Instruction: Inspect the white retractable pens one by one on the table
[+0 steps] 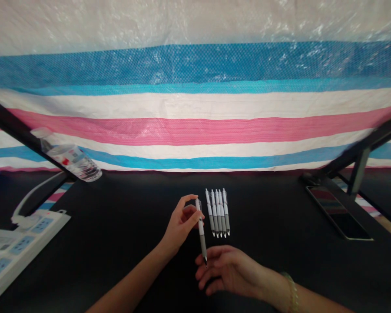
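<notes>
My left hand point(183, 221) grips a white and grey pen point(202, 243) near its upper end, with the tip pointing down toward me. Below it, my right hand point(226, 269) has its fingers apart and slightly curled, close to the pen's tip; nothing is held in it, and whether a finger touches the tip is unclear. Just right of the held pen, several similar pens point(219, 213) lie side by side on the black table point(263, 208), their tips toward me.
A white power strip point(29, 239) with a plugged cable lies at the left. Behind it a clear water bottle point(74, 161) appears tilted. A dark phone point(340, 213) rests at the right. Striped sheeting point(195, 130) hangs behind the table, between black frame bars.
</notes>
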Motion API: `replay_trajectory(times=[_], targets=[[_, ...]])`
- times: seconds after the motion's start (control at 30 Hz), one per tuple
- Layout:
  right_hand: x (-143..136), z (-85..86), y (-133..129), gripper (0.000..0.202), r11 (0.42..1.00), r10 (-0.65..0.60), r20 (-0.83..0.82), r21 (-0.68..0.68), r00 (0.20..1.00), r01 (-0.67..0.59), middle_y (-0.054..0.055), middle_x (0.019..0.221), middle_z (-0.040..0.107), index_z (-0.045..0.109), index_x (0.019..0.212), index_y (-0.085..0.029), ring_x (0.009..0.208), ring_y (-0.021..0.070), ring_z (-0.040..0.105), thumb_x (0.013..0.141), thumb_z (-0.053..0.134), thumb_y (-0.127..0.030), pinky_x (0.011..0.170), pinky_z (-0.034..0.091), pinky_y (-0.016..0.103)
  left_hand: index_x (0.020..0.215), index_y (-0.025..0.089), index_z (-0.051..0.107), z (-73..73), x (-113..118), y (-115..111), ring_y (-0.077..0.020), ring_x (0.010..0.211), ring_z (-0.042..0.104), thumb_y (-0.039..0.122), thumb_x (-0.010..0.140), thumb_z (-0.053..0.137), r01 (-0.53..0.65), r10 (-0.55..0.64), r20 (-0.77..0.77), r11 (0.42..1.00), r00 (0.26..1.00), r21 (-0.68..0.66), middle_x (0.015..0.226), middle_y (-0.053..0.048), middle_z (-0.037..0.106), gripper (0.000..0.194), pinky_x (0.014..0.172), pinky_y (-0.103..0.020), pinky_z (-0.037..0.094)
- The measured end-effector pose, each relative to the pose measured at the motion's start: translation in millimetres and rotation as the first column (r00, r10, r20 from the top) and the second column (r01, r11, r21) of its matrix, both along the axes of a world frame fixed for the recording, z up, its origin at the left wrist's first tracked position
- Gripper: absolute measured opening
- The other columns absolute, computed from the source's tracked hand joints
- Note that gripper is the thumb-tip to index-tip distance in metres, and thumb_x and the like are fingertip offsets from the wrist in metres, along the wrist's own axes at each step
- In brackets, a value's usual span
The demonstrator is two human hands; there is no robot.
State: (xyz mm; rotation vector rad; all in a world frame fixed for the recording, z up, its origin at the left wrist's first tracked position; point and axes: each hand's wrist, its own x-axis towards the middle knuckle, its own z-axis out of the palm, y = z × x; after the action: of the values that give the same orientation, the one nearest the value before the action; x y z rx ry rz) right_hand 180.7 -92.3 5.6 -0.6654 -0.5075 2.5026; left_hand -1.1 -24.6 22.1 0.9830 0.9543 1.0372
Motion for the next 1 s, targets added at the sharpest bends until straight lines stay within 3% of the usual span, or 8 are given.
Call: replay_trajectory(times=[0.37, 0.6, 0.7, 0.77, 0.8, 0.87, 0.93, 1.0], targets=[[-2, -5.0, -5, 0.03, 0.996, 0.023, 0.069, 0.079, 0.997, -0.028, 0.015, 0.091, 0.075, 0.074, 0.101, -0.005, 0.081, 0.0225, 0.072, 0.076, 0.063, -0.017, 0.075, 0.051, 0.033, 0.137, 0.02, 0.049, -14.4, -9, 16, -0.0138, 0.065, 0.064, 0.035, 0.085, 0.072, -0.022, 0.039, -0.175, 0.995, 0.984, 0.098, 0.079, 0.001, 0.066, 0.059, 0.055, -0.023, 0.057], [-6, -7.4, -9, 0.027, 0.992, 0.035, 0.095, 0.121, 0.995, -0.046, 0.013, 0.087, 0.073, 0.072, 0.096, -0.006, 0.076, 0.0207, 0.071, 0.076, 0.063, -0.021, 0.073, 0.052, 0.032, 0.136, 0.025, 0.057, -28.6, -12, 31, -0.0143, 0.077, 0.065, 0.031, 0.086, 0.066, -0.051, 0.214, -0.398, 0.923, 0.892, 0.382, 0.124, -0.009, 0.053, 0.051, 0.058, -0.029, 0.064], [-2, -0.7, -7, 0.023, 0.932, -0.025, 0.243, 0.356, 0.97, -0.065, 0.011, 0.089, 0.071, 0.07, 0.097, -0.011, 0.073, 0.0186, 0.068, 0.084, 0.059, -0.025, 0.068, 0.053, 0.032, 0.131, 0.024, 0.061, -27.6, -11, 28, -0.0159, 0.082, 0.065, 0.026, 0.089, 0.062, -0.032, 0.251, -0.447, 0.897, 0.859, 0.442, 0.125, -0.01, 0.053, 0.042, 0.059, -0.027, 0.062], [4, 4.9, -2, 0.022, 0.698, -0.228, 0.447, 0.695, 0.865, -0.175, 0.011, 0.097, 0.071, 0.069, 0.103, -0.015, 0.083, 0.0199, 0.067, 0.091, 0.052, -0.021, 0.074, 0.054, 0.035, 0.125, 0.023, 0.064, -26.3, -11, 26, -0.0157, 0.082, 0.065, 0.021, 0.089, 0.06, 0.013, 0.241, -0.48, 0.884, 0.843, 0.467, 0.122, -0.009, 0.056, 0.037, 0.06, -0.025, 0.06], [8, 6.7, 1, 0.025, 0.458, -0.379, 0.492, 0.836, 0.784, -0.303, 0.012, 0.105, 0.07, 0.069, 0.108, -0.016, 0.096, 0.0225, 0.065, 0.091, 0.05, -0.016, 0.086, 0.053, 0.04, 0.122, 0.023, 0.066, -25.7, -12, 26, -0.0155, 0.081, 0.065, 0.019, 0.089, 0.058, 0.04, 0.233, -0.495, 0.876, 0.837, 0.481, 0.12, -0.009, 0.058, 0.034, 0.062, -0.025, 0.059], [16, 7.0, 10, 0.039, 0.017, -0.585, 0.438, 0.848, 0.683, -0.529, 0.014, 0.124, 0.067, 0.064, 0.123, -0.017, 0.123, 0.0307, 0.055, 0.088, 0.048, -0.008, 0.106, 0.042, 0.053, 0.113, 0.022, 0.068, -24.7, -13, 25, -0.0157, 0.081, 0.065, 0.012, 0.088, 0.054, 0.108, 0.215, -0.533, 0.853, 0.818, 0.511, 0.113, -0.007, 0.061, 0.031, 0.067, -0.026, 0.058], [20, 3.0, 17, 0.048, -0.165, -0.716, 0.404, 0.695, 0.57, -0.7, 0.015, 0.137, 0.061, 0.057, 0.133, -0.016, 0.135, 0.0338, 0.045, 0.088, 0.049, -0.005, 0.113, 0.034, 0.058, 0.105, 0.021, 0.068, -23.4, -16, 25, -0.0166, 0.082, 0.064, 0.004, 0.085, 0.048, 0.201, 0.196, -0.59, 0.818, 0.783, 0.539, 0.104, -0.006, 0.063, 0.032, 0.073, -0.028, 0.056], [22, -2.3, 22, 0.043, -0.243, -0.789, 0.355, 0.571, 0.502, -0.784, 0.015, 0.135, 0.063, 0.059, 0.13, -0.015, 0.132, 0.0334, 0.049, 0.089, 0.05, -0.004, 0.111, 0.038, 0.057, 0.101, 0.02, 0.066, -21.8, -18, 24, -0.0184, 0.086, 0.063, -0.003, 0.079, 0.044, 0.318, 0.163, -0.651, 0.769, 0.742, 0.554, 0.099, -0.006, 0.063, 0.039, 0.079, -0.031, 0.054]])
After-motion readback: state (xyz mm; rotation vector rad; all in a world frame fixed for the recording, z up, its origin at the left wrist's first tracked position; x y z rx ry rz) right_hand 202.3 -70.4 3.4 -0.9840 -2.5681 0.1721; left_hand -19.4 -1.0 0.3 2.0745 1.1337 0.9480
